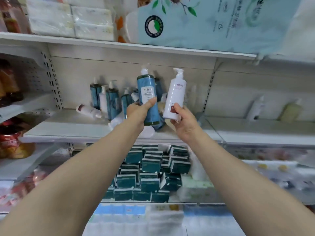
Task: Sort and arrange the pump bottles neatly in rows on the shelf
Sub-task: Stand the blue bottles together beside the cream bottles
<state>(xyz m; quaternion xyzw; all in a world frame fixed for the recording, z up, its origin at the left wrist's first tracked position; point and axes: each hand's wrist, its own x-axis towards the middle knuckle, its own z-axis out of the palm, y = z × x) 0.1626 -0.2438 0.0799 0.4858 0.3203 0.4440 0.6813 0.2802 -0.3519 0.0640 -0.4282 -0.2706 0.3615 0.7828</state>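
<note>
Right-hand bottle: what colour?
White bottle with a dark red label block near its base, gripped by the right hand; head view.

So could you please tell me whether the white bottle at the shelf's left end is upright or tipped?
Tipped: the white bottle lies on its side on the shelf.

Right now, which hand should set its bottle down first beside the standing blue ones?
Probably the left hand: it holds the blue bottle, nearer the upright blue bottles. The right hand holds a white bottle.
</note>
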